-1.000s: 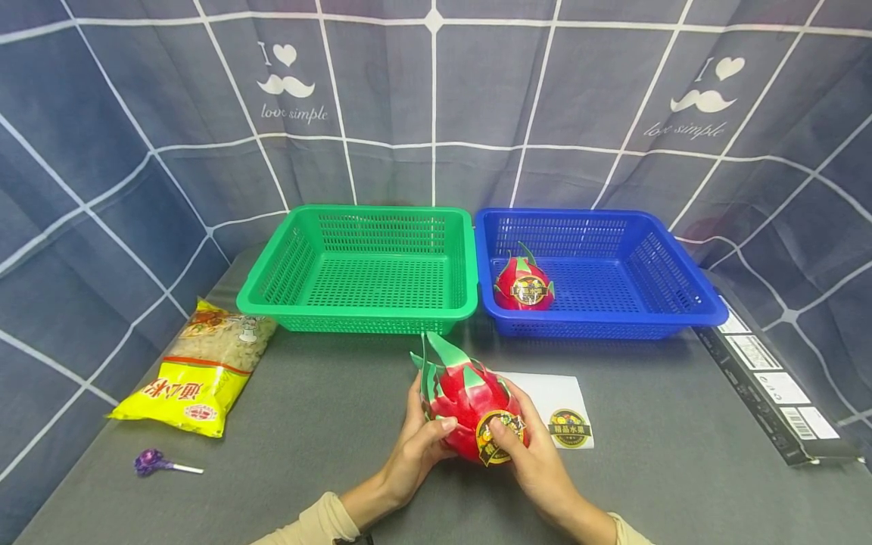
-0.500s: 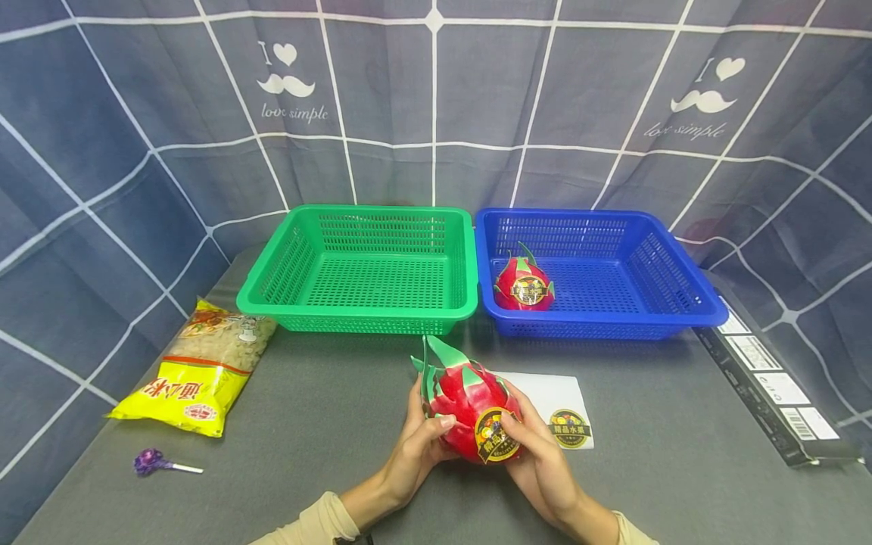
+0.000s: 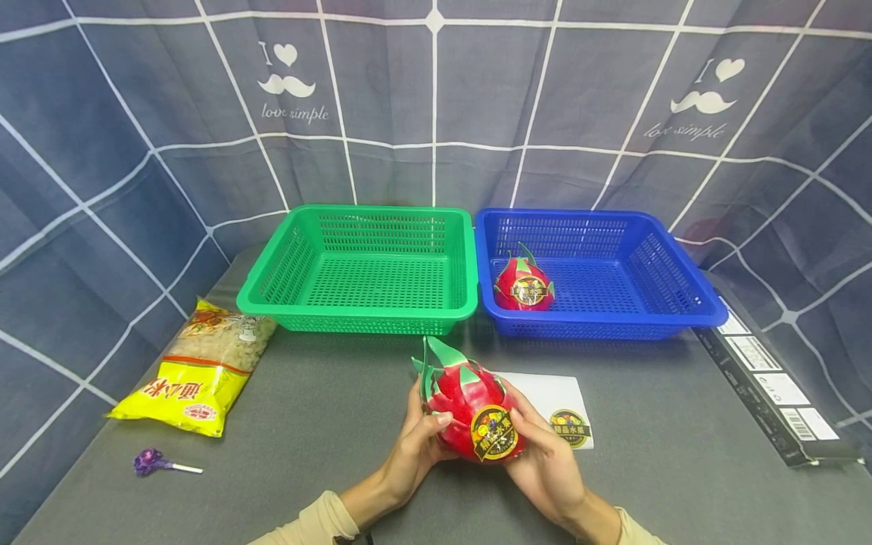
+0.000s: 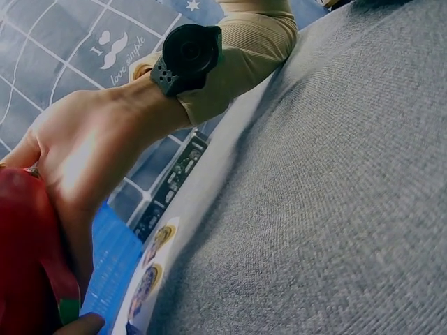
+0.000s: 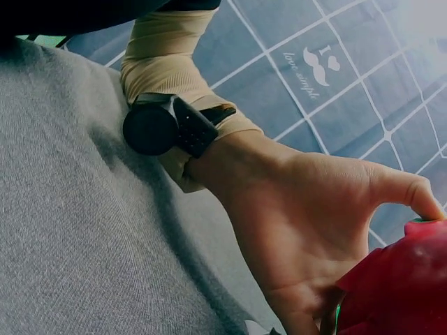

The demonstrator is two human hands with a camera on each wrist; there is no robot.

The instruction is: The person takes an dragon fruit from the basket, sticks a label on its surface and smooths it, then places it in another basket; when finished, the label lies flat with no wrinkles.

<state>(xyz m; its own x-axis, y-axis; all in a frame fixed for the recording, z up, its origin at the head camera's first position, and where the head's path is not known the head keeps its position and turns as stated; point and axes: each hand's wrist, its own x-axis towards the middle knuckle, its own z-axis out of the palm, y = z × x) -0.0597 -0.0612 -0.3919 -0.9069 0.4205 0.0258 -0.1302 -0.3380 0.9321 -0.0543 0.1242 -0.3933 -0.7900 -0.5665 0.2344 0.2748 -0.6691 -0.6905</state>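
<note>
In the head view both hands hold a large red dragon fruit (image 3: 470,393) with green leaf tips, low over the table's middle. My left hand (image 3: 411,448) grips its left side, thumb on the front. On the other side my right hand (image 3: 548,463) curls round it, thumb beside a round black-and-gold sticker (image 3: 493,433) stuck on the skin. The left wrist view shows the right hand (image 4: 87,143) against the fruit (image 4: 24,258); the right wrist view shows the left hand (image 5: 300,216) on it. The fingers behind the fruit are mostly hidden.
A white sticker sheet (image 3: 538,390) lies right of the fruit. Behind stand a green basket (image 3: 357,311) and a blue basket (image 3: 599,330), the latter holding a smaller dragon fruit (image 3: 523,281). A yellow food bag (image 3: 197,371) and lollipop (image 3: 151,462) lie left, a long black box (image 3: 770,378) right.
My right thumb has slid off the sticker to the fruit's right edge, uncovering the sticker. The left hand and the fruit have barely moved.
</note>
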